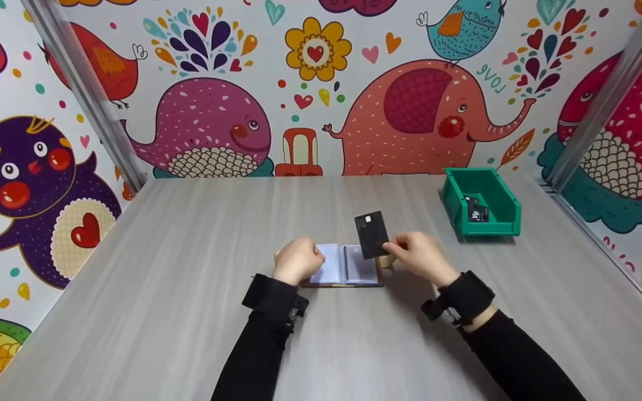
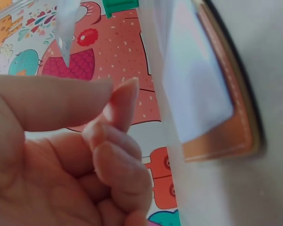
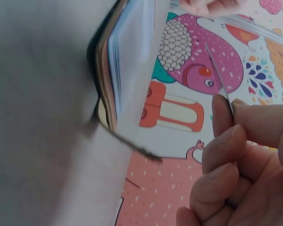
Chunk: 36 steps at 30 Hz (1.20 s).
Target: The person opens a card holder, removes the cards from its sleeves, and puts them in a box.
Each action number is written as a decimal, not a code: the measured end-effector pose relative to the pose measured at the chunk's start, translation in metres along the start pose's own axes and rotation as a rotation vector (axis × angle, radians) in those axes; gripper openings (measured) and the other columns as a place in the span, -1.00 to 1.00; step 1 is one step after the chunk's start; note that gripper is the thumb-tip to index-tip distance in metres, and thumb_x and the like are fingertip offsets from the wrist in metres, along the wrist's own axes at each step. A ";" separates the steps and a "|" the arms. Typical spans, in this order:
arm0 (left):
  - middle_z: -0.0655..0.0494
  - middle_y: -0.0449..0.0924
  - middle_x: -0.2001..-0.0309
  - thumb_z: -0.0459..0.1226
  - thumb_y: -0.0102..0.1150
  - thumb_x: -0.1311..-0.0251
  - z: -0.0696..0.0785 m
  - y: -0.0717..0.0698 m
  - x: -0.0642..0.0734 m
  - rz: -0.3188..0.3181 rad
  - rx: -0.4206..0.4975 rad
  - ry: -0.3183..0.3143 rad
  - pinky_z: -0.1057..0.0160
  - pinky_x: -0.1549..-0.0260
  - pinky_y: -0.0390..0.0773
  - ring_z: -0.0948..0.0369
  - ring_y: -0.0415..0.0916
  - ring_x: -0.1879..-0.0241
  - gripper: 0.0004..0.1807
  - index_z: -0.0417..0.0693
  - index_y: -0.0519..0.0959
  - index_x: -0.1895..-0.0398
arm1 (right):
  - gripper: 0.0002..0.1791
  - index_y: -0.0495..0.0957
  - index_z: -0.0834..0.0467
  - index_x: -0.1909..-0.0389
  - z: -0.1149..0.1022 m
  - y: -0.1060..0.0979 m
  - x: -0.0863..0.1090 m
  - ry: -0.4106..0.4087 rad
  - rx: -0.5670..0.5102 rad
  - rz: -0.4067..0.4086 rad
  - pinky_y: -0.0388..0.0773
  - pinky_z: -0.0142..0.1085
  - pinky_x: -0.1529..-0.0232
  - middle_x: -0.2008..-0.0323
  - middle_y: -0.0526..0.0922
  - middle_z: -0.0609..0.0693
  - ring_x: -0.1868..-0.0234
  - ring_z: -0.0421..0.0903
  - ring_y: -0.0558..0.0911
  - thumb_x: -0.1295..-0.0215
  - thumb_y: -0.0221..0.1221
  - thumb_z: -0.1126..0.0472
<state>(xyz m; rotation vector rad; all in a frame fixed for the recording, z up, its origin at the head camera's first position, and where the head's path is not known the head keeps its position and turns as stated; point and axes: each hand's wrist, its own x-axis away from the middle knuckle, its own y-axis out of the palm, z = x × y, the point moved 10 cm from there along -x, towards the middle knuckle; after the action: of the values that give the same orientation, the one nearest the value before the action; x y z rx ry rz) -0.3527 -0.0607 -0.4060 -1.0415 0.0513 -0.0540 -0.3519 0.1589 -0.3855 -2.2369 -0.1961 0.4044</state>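
Note:
A black card with a small light chip and "VIP" lettering tilts above an open card holder. My right hand pinches the card's lower right corner between thumb and forefinger; the right wrist view shows the card edge-on. The holder lies on the table, its clear pages spread and its brown stitched cover showing beneath. My left hand hovers by the holder's left side, fingers curled. In the left wrist view its thumb meets the forefinger, with nothing visible between them, apart from the pages.
A green bin stands at the back right with several black cards in it. A tan strap sticks out from the holder's right side. Patterned walls border the grey table at the back and sides.

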 end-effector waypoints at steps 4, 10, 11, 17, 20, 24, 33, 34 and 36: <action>0.07 0.53 0.50 -0.33 0.08 -0.14 -0.006 0.000 -0.002 0.011 -0.028 -0.019 -0.06 0.15 0.37 0.10 0.47 0.41 -0.68 0.01 0.32 0.75 | -0.62 0.49 0.17 0.65 0.008 -0.013 0.001 0.007 0.004 0.004 0.22 -0.31 0.57 0.71 0.31 -0.18 0.64 -0.19 0.31 -0.39 0.20 0.14; -0.01 0.66 0.29 -0.37 0.01 -0.16 -0.013 0.003 -0.003 -0.008 -0.034 -0.060 -0.07 0.11 0.37 0.04 0.55 0.29 -0.83 -0.12 0.58 0.52 | -0.63 0.49 0.12 0.62 0.023 -0.034 0.004 0.045 0.078 0.026 0.20 -0.24 0.49 0.69 0.27 -0.12 0.57 -0.12 0.31 -0.42 0.18 0.10; -0.01 0.67 0.27 -0.37 0.00 -0.16 -0.014 0.003 -0.003 -0.010 -0.035 -0.064 -0.07 0.11 0.37 0.04 0.56 0.28 -0.83 -0.13 0.60 0.48 | -0.62 0.48 0.13 0.62 0.026 -0.038 0.005 0.045 0.083 0.031 0.19 -0.24 0.49 0.69 0.26 -0.12 0.58 -0.12 0.30 -0.42 0.18 0.10; 0.00 0.67 0.24 -0.38 0.01 -0.12 -0.016 0.005 -0.003 -0.025 -0.044 -0.073 -0.09 0.07 0.38 0.05 0.56 0.25 -0.86 -0.11 0.58 0.49 | -0.59 0.43 0.11 0.64 0.040 -0.059 0.009 0.067 0.100 0.058 0.14 -0.23 0.48 0.68 0.21 -0.13 0.59 -0.13 0.25 -0.43 0.16 0.08; 0.00 0.67 0.25 -0.38 0.01 -0.13 -0.017 0.007 -0.003 -0.031 -0.049 -0.078 -0.11 0.06 0.38 0.06 0.55 0.27 -0.83 -0.09 0.55 0.56 | -0.63 0.50 0.14 0.56 0.050 -0.070 0.012 0.097 0.102 0.060 0.18 -0.21 0.46 0.66 0.25 -0.10 0.56 -0.10 0.28 -0.44 0.14 0.07; 0.01 0.66 0.27 -0.38 0.01 -0.15 -0.020 0.009 -0.003 -0.039 -0.051 -0.093 -0.10 0.06 0.38 0.07 0.54 0.29 -0.80 -0.09 0.53 0.60 | -0.65 0.56 0.19 0.48 0.062 -0.086 0.016 0.115 0.110 0.067 0.22 -0.19 0.42 0.62 0.34 -0.07 0.53 -0.07 0.33 -0.46 0.12 0.05; 0.00 0.66 0.25 -0.38 0.01 -0.13 -0.023 0.010 -0.005 -0.042 -0.047 -0.103 -0.11 0.07 0.38 0.06 0.53 0.31 -0.83 -0.11 0.58 0.53 | -0.60 0.53 0.21 0.41 0.087 -0.114 0.020 0.153 0.093 0.085 0.21 -0.16 0.40 0.60 0.34 -0.04 0.51 -0.05 0.32 -0.51 0.05 -0.02; 0.00 0.66 0.25 -0.38 0.01 -0.12 -0.023 0.010 -0.005 -0.044 -0.046 -0.102 -0.11 0.07 0.38 0.06 0.53 0.31 -0.84 -0.11 0.58 0.53 | -0.59 0.53 0.22 0.41 0.090 -0.117 0.021 0.159 0.090 0.088 0.20 -0.16 0.40 0.61 0.33 -0.04 0.51 -0.04 0.32 -0.51 0.05 -0.02; 0.00 0.66 0.26 -0.40 0.02 -0.09 -0.023 0.011 -0.005 -0.045 -0.042 -0.099 -0.12 0.08 0.38 0.06 0.53 0.31 -0.85 -0.11 0.58 0.53 | -0.58 0.55 0.24 0.38 0.097 -0.122 0.021 0.177 0.087 0.087 0.21 -0.17 0.42 0.60 0.35 -0.04 0.51 -0.04 0.33 -0.51 0.04 -0.02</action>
<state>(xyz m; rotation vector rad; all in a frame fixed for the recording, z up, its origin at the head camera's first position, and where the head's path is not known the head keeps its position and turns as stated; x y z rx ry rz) -0.3589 -0.0752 -0.4268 -1.0863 -0.0607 -0.0422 -0.3670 0.3122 -0.3541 -2.1861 0.0125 0.2541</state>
